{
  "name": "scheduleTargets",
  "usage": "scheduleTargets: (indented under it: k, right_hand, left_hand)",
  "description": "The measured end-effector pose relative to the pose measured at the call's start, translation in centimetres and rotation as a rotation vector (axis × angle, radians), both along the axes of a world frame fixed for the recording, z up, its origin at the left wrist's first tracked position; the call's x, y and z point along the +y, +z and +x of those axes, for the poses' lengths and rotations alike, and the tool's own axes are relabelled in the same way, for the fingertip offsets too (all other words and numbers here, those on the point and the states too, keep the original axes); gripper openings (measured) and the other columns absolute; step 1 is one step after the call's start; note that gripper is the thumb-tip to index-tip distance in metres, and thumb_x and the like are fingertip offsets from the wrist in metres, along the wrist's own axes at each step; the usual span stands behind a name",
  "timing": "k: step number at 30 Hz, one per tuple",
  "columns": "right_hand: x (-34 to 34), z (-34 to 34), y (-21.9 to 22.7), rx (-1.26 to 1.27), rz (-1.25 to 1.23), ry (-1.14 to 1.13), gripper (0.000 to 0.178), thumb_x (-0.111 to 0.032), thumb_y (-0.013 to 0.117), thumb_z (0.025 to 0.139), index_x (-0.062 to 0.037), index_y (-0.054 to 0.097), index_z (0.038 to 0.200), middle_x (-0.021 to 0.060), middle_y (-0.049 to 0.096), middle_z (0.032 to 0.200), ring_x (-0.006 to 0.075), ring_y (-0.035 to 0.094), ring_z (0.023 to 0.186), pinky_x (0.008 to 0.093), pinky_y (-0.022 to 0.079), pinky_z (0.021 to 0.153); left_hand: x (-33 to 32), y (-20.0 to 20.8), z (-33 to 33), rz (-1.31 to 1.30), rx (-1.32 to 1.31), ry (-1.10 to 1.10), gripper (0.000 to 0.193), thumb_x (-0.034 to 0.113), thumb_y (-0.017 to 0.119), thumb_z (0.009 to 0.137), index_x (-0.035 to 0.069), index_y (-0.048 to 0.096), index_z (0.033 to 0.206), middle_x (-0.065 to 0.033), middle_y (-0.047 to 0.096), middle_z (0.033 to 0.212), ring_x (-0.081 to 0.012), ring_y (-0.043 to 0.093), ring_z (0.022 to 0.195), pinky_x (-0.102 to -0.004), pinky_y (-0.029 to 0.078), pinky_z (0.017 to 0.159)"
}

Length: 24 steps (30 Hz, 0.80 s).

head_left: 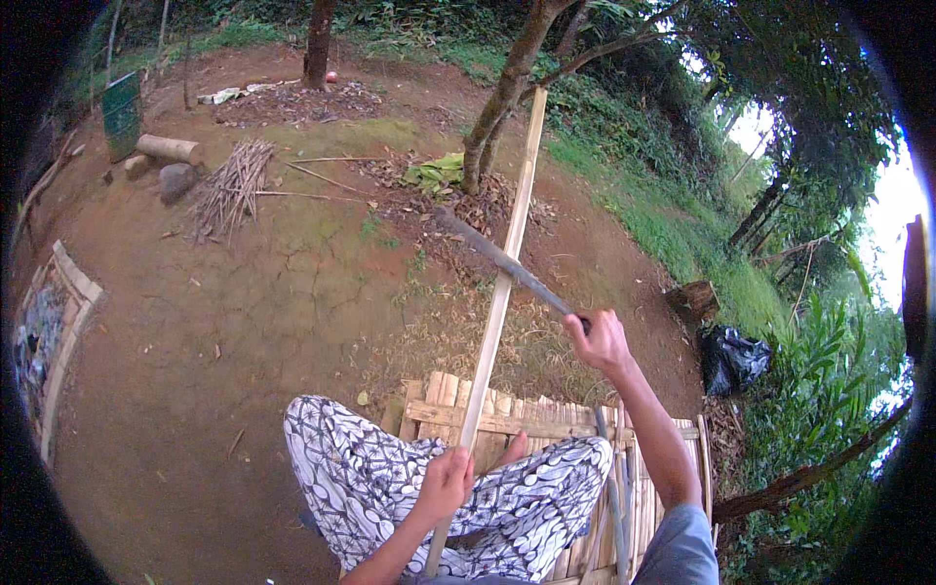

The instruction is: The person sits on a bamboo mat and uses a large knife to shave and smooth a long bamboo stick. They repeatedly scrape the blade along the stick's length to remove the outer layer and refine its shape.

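A long pale strip of split bamboo slants up from my lap, its far end reaching close to a tree trunk. My left hand is wrapped round its lower part, above my patterned trousers. In my right hand is the dark handle of a machete, held out to the right of the strip. Its long grey blade crosses the strip about midway and seems to touch it. I sit cross-legged on a bamboo slat platform, with one bare foot showing between my knees.
A tree rises ahead with dry leaves round its base. Bundled sticks, a stone and a cut log lie far left. On the right are a stump and a black plastic bag. Thin poles lie along the platform's right side.
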State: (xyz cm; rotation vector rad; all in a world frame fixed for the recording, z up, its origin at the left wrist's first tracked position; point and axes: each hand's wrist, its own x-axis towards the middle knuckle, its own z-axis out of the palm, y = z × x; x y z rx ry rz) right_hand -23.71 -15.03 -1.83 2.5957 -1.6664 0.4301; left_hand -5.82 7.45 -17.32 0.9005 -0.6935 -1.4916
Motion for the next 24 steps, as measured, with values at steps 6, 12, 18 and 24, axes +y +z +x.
scheduleTargets:
  k: [6,12,18,24]
  right_hand:
    - [6.0,3.1,-4.6,0.109,0.086,0.37,0.054,-0.06,0.048,0.08,-0.0084,0.066,0.086,0.0172,0.062,0.066,0.0361,0.062,0.062,0.0448,0.05,0.058]
    - [6.6,4.2,-3.7,0.452,-0.145,0.802,0.053,-0.063,0.058,0.071,-0.0093,0.061,0.068,0.0065,0.059,0.059,0.0278,0.06,0.052,0.0423,0.048,0.054]
    - [2.5,3.2,-0.2,0.043,-0.039,0.299,0.044,-0.05,0.059,0.075,-0.0073,0.065,0.077,0.0151,0.062,0.065,0.0323,0.062,0.059,0.0411,0.048,0.055]
    - [8.5,5.5,-3.3,0.298,-0.152,0.8,0.052,-0.064,0.057,0.07,-0.0118,0.056,0.066,0.0064,0.05,0.053,0.0266,0.055,0.047,0.0349,0.048,0.051]
  left_hand:
    - [0.1,-1.1,1.0,-0.038,0.114,-0.033,0.037,0.035,0.037,0.097,0.01,0.04,0.07,0.0043,0.03,0.05,-0.0051,0.028,0.039,-0.0227,0.023,0.036]
    - [-0.5,-3.2,1.8,0.046,0.554,-0.371,0.04,0.042,0.038,0.095,0.012,0.035,0.068,0.0068,0.021,0.05,-0.005,0.019,0.037,-0.0219,0.017,0.035]
    - [-0.6,-4.6,3.3,-0.111,0.92,-0.454,0.043,0.046,0.042,0.092,0.013,0.035,0.066,0.006,0.023,0.046,-0.0048,0.02,0.033,-0.022,0.016,0.031]
    - [-0.4,-4.8,2.8,-0.158,0.866,-0.563,0.042,0.046,0.041,0.092,0.014,0.034,0.066,0.0064,0.023,0.046,-0.0044,0.019,0.033,-0.0215,0.016,0.031]
